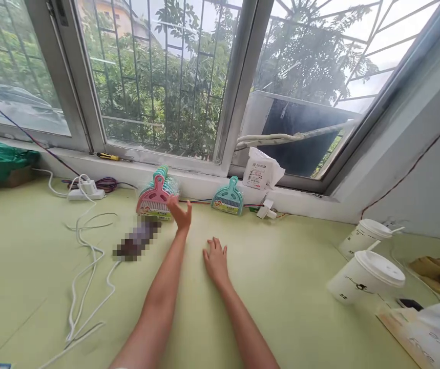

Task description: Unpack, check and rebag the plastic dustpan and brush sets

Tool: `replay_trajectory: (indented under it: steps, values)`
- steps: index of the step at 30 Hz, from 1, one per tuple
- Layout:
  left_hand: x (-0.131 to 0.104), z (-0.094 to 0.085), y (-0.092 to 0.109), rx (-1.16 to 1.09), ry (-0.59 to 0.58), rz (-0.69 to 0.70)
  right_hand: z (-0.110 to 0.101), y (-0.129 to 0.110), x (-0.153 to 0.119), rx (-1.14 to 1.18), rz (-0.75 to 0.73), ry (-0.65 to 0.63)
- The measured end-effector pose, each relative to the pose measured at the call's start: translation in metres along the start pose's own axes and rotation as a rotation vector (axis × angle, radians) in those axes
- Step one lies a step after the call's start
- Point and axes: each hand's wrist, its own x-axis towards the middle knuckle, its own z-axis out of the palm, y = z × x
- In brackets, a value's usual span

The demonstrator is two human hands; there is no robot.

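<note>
Where the left hand (182, 219) hangs: at 11 o'clock from the right hand (216, 261), thumb and fingers apart, beside the right edge of the pink dustpan-and-brush set (156, 193); whether they touch, I cannot tell.
Right hand: palm down, fingers slightly apart, at the worktop (281, 297); contact unclear.
Pink set: between 10 and 11 o'clock from the right hand, upright before similar teal sets (163, 170).
Single teal set (227, 196): at 12 o'clock, upright by the white ledge (198, 187).
Pixelated item (137, 241): at 9 o'clock, beside a white cable (111, 281).
Power strip (74, 195): at 10 o'clock.
Lidded paper cups (360, 281): two, at 3 o'clock.
</note>
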Motion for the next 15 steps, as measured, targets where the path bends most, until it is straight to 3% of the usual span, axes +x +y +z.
replay_trajectory:
  steps: [2,4,7,10,15]
  values:
    - [0.031,-0.045,-0.023,0.138,0.082,-0.095,0.000,-0.001,-0.001,0.001,-0.001,0.003]
    - [0.064,-0.085,-0.049,0.275,0.010,-0.222,0.000,-0.002,-0.004,-0.001,-0.005,0.006]
    - [0.101,-0.123,-0.081,0.395,-0.347,-0.327,-0.001,-0.001,-0.007,-0.003,0.001,0.000]
    - [0.115,-0.129,-0.094,0.508,-0.573,-0.330,-0.002,0.000,-0.007,-0.010,0.021,-0.006]
    - [0.114,-0.111,-0.091,0.503,-0.538,-0.379,-0.001,-0.002,-0.007,-0.026,0.046,-0.007]
